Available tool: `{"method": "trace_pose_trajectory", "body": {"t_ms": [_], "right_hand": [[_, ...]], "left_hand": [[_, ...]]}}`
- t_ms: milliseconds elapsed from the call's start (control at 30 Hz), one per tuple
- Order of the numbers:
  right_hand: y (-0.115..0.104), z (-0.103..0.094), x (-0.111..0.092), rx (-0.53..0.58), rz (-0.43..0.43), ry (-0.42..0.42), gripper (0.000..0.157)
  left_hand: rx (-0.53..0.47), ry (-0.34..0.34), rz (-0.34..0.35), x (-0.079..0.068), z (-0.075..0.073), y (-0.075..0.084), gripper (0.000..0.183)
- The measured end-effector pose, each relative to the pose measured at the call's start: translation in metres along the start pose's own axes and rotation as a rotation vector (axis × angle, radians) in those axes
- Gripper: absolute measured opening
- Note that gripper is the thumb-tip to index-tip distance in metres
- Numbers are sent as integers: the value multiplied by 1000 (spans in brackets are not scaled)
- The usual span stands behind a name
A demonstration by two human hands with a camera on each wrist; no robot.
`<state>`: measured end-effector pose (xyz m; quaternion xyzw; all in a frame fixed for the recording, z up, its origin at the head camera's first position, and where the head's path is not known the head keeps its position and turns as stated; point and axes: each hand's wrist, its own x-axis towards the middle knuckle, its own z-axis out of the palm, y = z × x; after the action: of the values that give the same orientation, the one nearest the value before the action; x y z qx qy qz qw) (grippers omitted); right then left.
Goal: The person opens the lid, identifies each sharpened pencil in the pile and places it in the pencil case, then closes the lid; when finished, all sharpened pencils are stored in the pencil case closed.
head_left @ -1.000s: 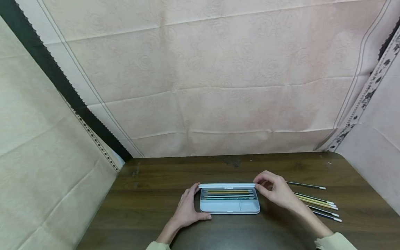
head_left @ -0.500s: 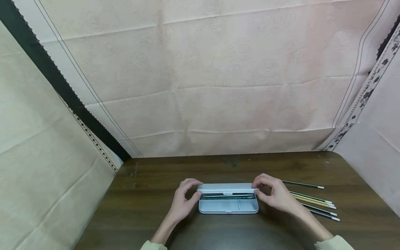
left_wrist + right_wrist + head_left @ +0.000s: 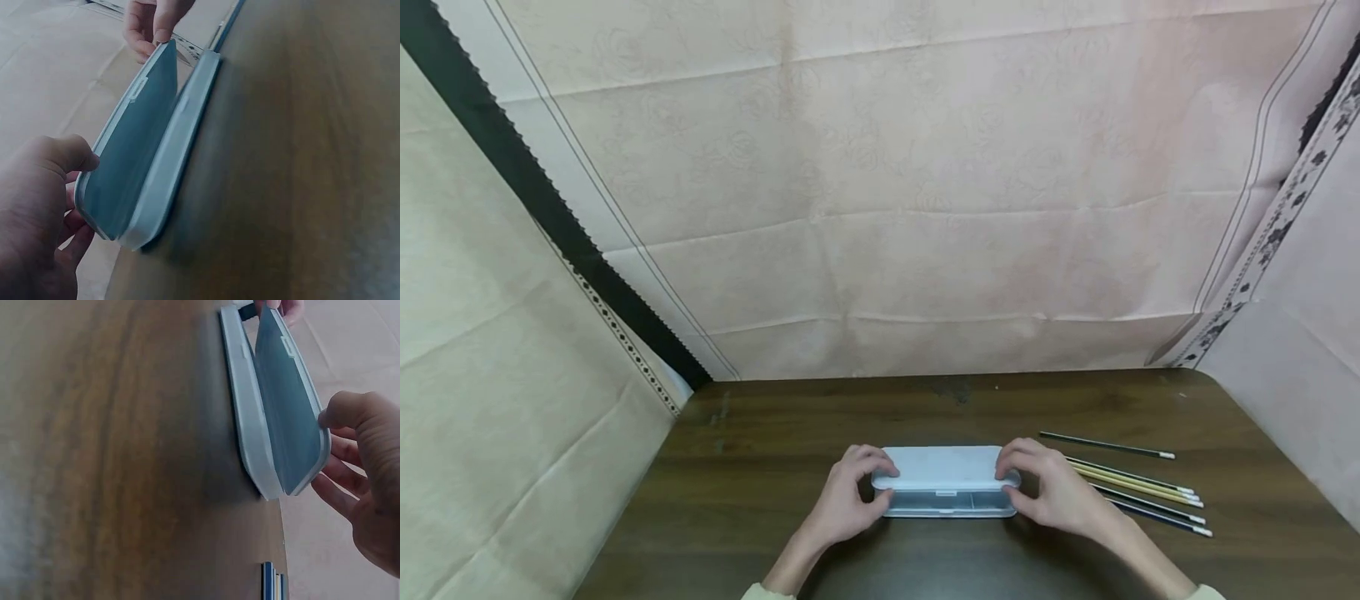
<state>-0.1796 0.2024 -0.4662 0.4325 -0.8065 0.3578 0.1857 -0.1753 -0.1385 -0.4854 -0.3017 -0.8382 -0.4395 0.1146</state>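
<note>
A pale blue pencil case (image 3: 917, 503) lies on the table with its lid (image 3: 945, 468) tilted partway down over the base. My left hand (image 3: 850, 493) pinches the lid's left end between thumb and fingers. At the opposite end, my right hand (image 3: 1043, 490) grips the lid in the same way. The left wrist view shows the lid (image 3: 134, 137) standing at an angle above the base (image 3: 178, 147), hinged along the far side. A small clasp (image 3: 287, 346) sits on the lid's front edge in the right wrist view. The lid hides the pencils inside the case.
Several pencils (image 3: 1135, 479) with white ends, dark and yellow, lie to the right of the case, partly behind my right hand and forearm. The brown wooden table (image 3: 760, 467) runs back to a pale cloth wall (image 3: 925, 250).
The lid has swung from nearly upright toward the base, covering the pencils inside. My left hand has moved from the case's side up onto the lid; my right hand has come down with it.
</note>
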Motion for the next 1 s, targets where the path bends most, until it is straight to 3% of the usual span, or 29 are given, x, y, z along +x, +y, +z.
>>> {"method": "trace_pose_trajectory", "body": {"t_ms": [333,1000], "right_hand": [[-5,7,-10,-66,-19,-48,31],[-7,23,-24,-95,33,-56,34]], "left_hand": [[86,30,130,-13,9,-5,28],[139,22,153,-24,15,-8,26]]}}
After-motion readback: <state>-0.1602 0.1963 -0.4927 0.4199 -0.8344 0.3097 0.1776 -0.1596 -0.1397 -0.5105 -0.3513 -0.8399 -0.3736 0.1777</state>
